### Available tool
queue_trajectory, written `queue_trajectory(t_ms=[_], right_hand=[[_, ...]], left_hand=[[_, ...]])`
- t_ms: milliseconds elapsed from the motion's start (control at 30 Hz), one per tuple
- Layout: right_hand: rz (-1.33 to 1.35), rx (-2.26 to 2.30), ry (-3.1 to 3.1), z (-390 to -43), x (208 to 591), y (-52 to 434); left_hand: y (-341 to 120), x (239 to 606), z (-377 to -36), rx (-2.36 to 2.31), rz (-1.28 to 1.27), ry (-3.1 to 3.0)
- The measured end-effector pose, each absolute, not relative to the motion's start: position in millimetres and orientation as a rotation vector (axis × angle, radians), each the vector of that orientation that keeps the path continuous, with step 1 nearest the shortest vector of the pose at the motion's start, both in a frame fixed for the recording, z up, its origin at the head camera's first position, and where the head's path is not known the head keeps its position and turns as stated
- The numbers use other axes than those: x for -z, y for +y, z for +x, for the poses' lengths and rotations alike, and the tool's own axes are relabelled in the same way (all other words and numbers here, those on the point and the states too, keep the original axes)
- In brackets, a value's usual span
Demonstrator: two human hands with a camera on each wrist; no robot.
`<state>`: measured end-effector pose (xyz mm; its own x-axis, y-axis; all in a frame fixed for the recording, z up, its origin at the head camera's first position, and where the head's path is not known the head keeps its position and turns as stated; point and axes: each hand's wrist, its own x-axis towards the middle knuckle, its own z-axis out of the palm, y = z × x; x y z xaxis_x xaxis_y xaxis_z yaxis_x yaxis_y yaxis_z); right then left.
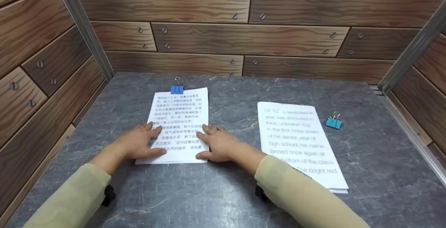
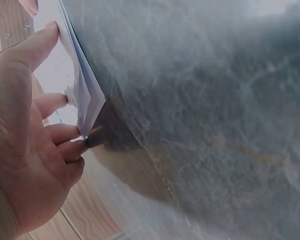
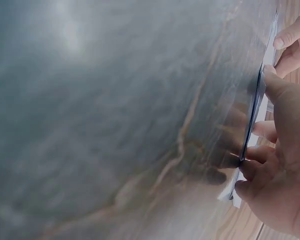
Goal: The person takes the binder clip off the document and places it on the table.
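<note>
A stack of paper (image 1: 181,116) printed with Chinese characters lies on the table, with a blue binder clip (image 1: 177,89) at its top edge. My left hand (image 1: 139,142) rests on its left side, fingers spread and thumb on the lower part of the sheet. Across from it, my right hand (image 1: 219,144) touches the right edge, thumb near the lower corner. In the left wrist view, the sheets (image 2: 92,100) fan slightly apart at the edge beside the left hand (image 2: 35,130). The right wrist view has the right hand (image 3: 285,145) against the thin paper edge (image 3: 255,110).
To the right lies a second paper stack (image 1: 289,134) printed in English, partly covered by the right sleeve (image 1: 299,189). A teal binder clip (image 1: 333,123) sits beside it on the grey marbled table (image 1: 230,92). Wood-patterned walls (image 1: 209,5) and metal posts (image 1: 83,25) enclose the table.
</note>
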<state>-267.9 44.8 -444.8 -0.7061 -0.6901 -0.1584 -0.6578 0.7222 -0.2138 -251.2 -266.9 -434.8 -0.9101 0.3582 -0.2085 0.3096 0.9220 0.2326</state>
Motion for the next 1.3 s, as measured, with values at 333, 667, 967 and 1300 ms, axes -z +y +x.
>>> queue_trajectory(t_ms=[333, 667, 967, 1300], right_hand=[[-1.095, 0.213, 2.680, -254.0, 440.3, 70.8], [-1.100, 0.211, 2.685, -234.2, 442.0, 102.8], [-1.130, 0.203, 2.707, -215.2, 444.1, 126.9], [-1.147, 0.228, 2.707, -192.2, 442.5, 146.4]], left_hand=[[-241.7, 431.6, -236.2, -0.211, 0.513, 2.830], [-210.2, 433.1, -215.2, -0.214, 0.522, 2.853], [-189.7, 435.7, -197.1, -0.184, 0.598, 2.883], [-169.5, 436.9, -176.5, -0.171, 0.633, 2.885]])
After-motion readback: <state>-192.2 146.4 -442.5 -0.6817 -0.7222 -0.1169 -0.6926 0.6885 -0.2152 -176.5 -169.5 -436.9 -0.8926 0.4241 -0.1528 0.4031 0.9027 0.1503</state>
